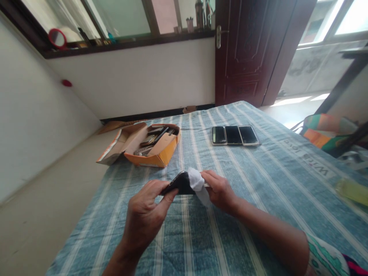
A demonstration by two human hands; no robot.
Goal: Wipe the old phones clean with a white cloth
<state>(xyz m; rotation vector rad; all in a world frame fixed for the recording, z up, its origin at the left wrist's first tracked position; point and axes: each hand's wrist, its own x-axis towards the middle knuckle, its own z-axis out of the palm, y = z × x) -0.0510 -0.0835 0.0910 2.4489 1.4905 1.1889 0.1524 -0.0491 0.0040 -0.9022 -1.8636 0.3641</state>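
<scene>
A dark smartphone is held tilted above the bed by my left hand, thumb on its near face and fingers behind. My right hand is closed on a white cloth and presses it around the phone's right end. That end of the phone is hidden under the cloth, whose loose tail hangs down. Beyond my hands stands an open orange cardboard box with several phones piled inside. To the right of the box, three phones lie side by side, screens up.
A blue striped bedsheet covers the bed beneath my hands. Yellow-green fabric lies at the right edge. Behind are a white wall, a windowsill with small items, and a dark red door. Floor shows at the left.
</scene>
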